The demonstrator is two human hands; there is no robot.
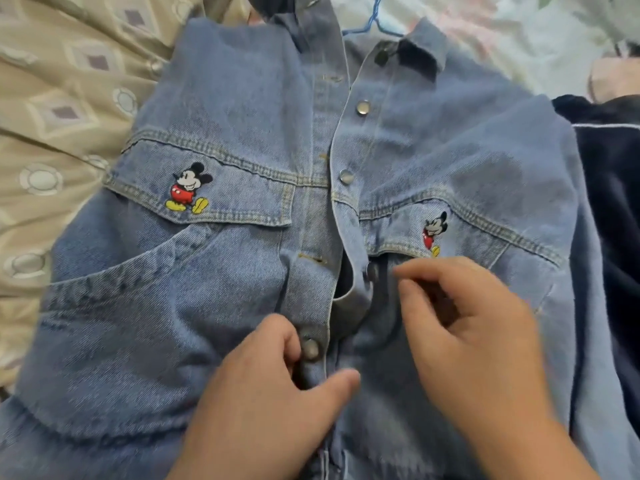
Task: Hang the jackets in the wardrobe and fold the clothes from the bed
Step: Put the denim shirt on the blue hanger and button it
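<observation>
A light blue denim jacket (pixel 221 285) lies face up on the bed, with a cartoon mouse patch on each chest flap. A blue hanger (pixel 372 20) shows at its collar. Two upper snaps are fastened; lower down the front gapes open. My left hand (pixel 277 386) pinches the left placket beside a metal button (pixel 310 346). Just below the right chest flap, my right hand (pixel 474 327) hovers over the right front panel with curled fingers, and whether it touches the cloth is unclear.
A beige patterned cover (pixel 62 109) lies to the left. A pale floral sheet (pixel 502 32) spreads behind the collar. A dark navy garment with a thin white stripe (pixel 609 174) lies along the right edge.
</observation>
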